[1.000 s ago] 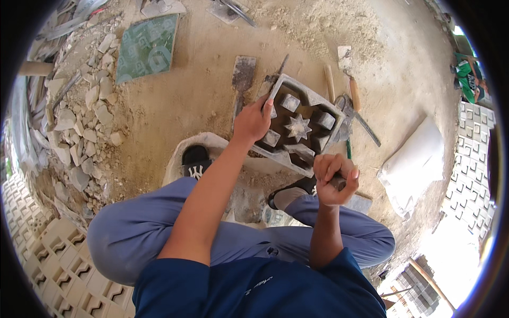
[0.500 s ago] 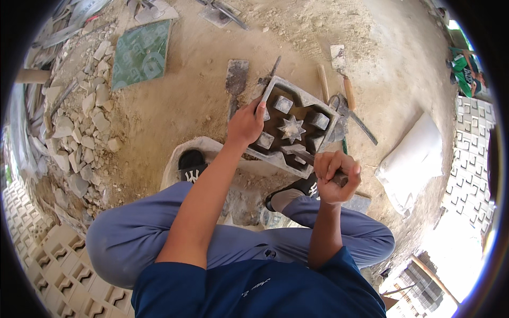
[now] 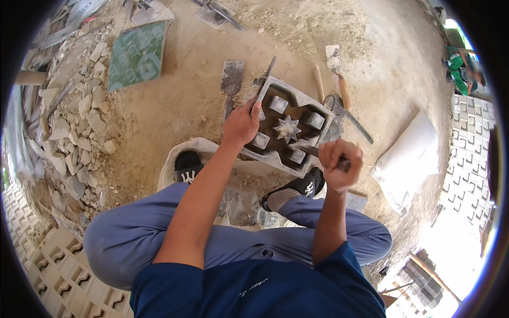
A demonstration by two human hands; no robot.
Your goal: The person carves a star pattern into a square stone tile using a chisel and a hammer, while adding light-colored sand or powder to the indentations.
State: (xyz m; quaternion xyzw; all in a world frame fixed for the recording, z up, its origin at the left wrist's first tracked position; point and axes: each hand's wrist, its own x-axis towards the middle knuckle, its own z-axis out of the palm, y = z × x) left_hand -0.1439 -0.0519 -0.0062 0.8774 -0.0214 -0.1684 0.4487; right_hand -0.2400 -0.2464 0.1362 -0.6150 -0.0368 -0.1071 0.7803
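A square block mould point(image 3: 274, 161) rests tilted in front of me, its near side by the pale trough-like rim around my feet. Inside stand several square lugs and an eight-pointed star point(image 3: 287, 129) at the centre. My left hand point(image 3: 241, 126) is closed on the mould's left wall, its thumb over the rim. My right hand point(image 3: 341, 163) is wrapped round the dark handle of a scraping tool point(image 3: 309, 150). The tool's narrow blade reaches into the mould's near right corner, beside a lug. Its exact tip shape is hard to make out.
Beyond the mould lie a flat spade-like tool point(image 3: 232, 77), a wooden handle point(image 3: 318, 82) and a wood-handled tool point(image 3: 344, 94). Rubble point(image 3: 79, 138) and a green board point(image 3: 139, 55) are left. A white sack point(image 3: 408, 161) lies right; a person in green point(image 3: 460, 69) is far right.
My right hand has moved slightly right and up, drawing the tool's blade toward the mould's right side. The left hand keeps its hold on the wall. The whole view has shifted a little.
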